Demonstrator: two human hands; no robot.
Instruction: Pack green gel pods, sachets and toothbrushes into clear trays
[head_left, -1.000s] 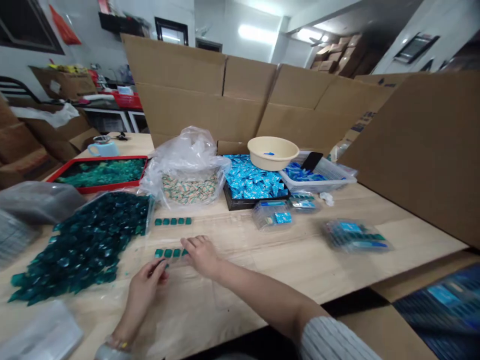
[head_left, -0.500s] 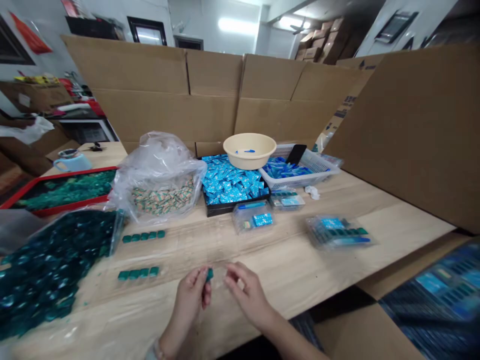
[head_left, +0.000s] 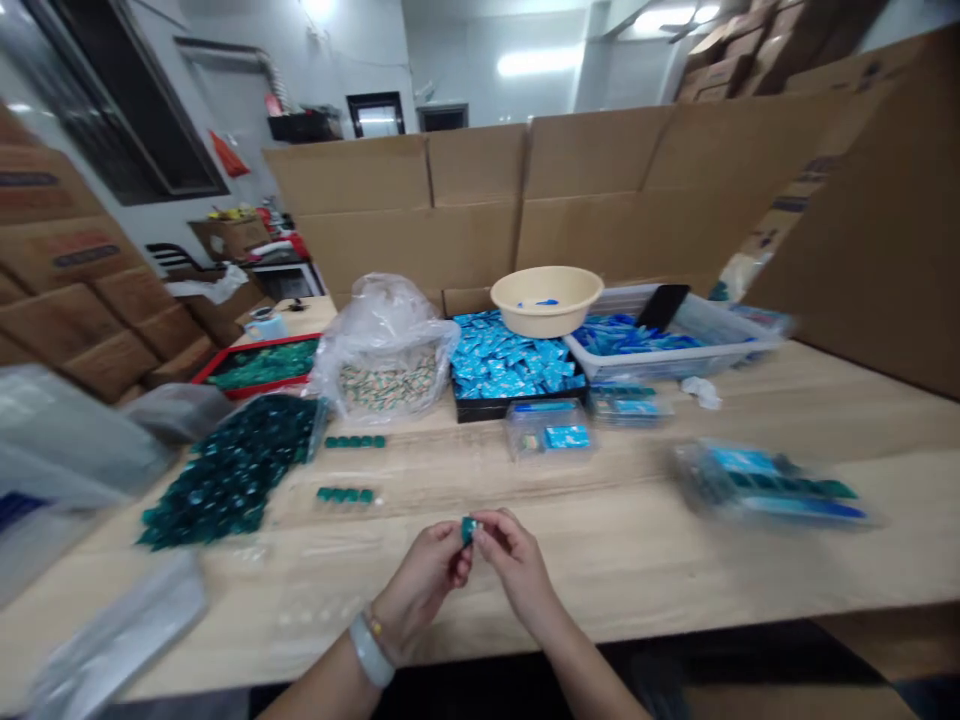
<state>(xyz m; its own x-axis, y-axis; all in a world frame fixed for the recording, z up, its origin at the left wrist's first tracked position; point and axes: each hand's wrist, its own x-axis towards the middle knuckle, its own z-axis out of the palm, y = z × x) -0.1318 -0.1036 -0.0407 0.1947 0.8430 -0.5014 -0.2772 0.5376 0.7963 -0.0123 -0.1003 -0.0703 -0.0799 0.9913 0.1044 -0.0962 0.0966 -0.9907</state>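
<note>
My left hand (head_left: pixel 424 585) and my right hand (head_left: pixel 517 565) meet above the near edge of the wooden table (head_left: pixel 600 560). Together they pinch one small teal wrapped piece (head_left: pixel 468 529) between their fingertips. Two short rows of the same teal pieces (head_left: pixel 345 495) lie on the table to the left, the farther row of pieces (head_left: pixel 355 441) behind the nearer one. A big heap of teal pieces (head_left: pixel 236 470) spreads over clear plastic further left.
A clear bag of striped packets (head_left: pixel 386 375), a black tray of blue packets (head_left: pixel 510 365), a cream bowl (head_left: pixel 546 298) and a white basket (head_left: pixel 675 345) stand mid-table. Clear filled boxes (head_left: pixel 765 482) lie right. A red tray (head_left: pixel 259 365) sits far left. Cardboard walls ring the table.
My hands left the row of teal pieces, lifted one piece and came together at the table's near edge. The camera swung, first right, then back left.
</note>
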